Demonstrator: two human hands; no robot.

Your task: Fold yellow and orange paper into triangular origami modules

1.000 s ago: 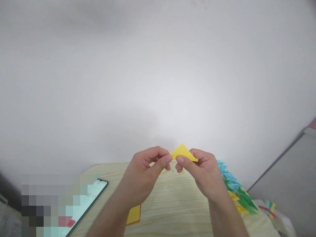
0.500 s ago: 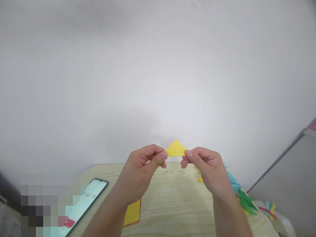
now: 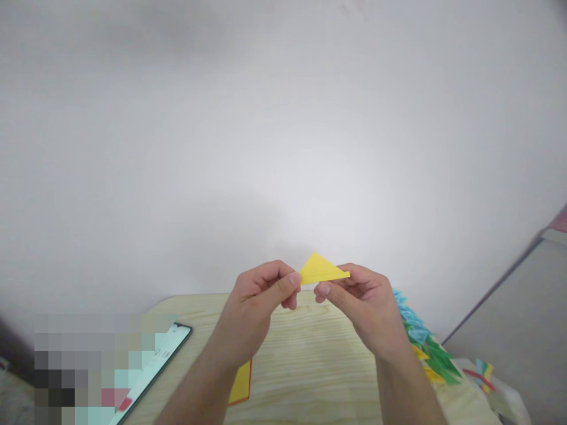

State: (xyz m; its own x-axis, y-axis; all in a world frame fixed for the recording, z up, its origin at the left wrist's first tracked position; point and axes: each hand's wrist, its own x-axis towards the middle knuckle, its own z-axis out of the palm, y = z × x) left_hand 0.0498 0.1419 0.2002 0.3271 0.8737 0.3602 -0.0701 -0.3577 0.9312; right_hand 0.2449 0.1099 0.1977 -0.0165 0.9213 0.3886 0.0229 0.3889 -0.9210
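Note:
A small yellow paper (image 3: 319, 270), folded into a triangle with a narrow strip along its lower edge, is held up above the table. My left hand (image 3: 261, 301) pinches its left corner between thumb and fingers. At the other end, the fingers of my right hand (image 3: 365, 304) are curled behind the paper's right corner. The right thumb lies just under the paper's lower edge, and part of those fingers is hidden by the paper.
On the wood-grain table (image 3: 310, 366), a yellow sheet with a red edge (image 3: 241, 383) lies beside my left forearm. A phone (image 3: 155, 366) rests at the left. Blue folded paper pieces (image 3: 411, 321) and green ones (image 3: 438, 357) line the right edge. A pale wall (image 3: 283, 147) stands behind.
A strip now shows along the paper's lower edge, and its right corner lies uncovered. My right thumb has moved down and left off that corner. The left hand keeps its pinch.

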